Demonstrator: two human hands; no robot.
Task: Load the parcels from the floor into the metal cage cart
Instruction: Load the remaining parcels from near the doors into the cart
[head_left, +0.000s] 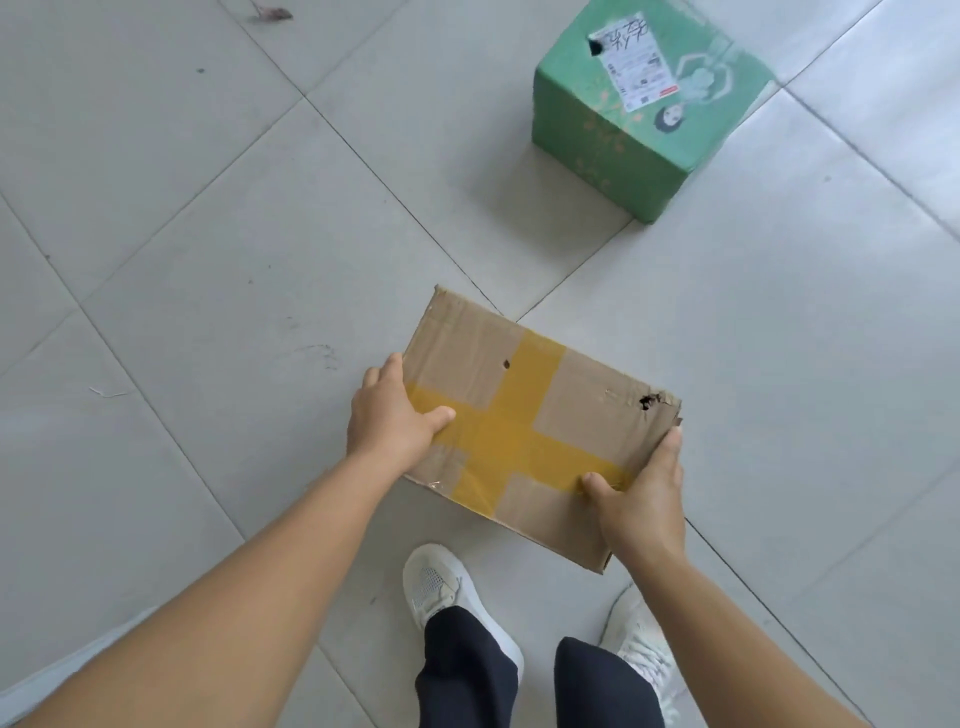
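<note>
Both hands gripping taped cardboard box (540, 426).
Left hand (389, 415) clasps left edge, right hand (641, 499) right edge; green box (623, 140) well apart on floor (208, 208).

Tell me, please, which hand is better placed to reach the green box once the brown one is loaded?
Right, probably. The green box sits ahead and to the right, nearer the right hand than the left hand. Both now grip the brown box, so neither is free yet.

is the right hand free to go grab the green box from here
Probably not yet. The right hand is clamped on the brown box's near right corner, sharing the hold with the left hand. The green box sits farther off across bare floor, with nothing between.
</note>
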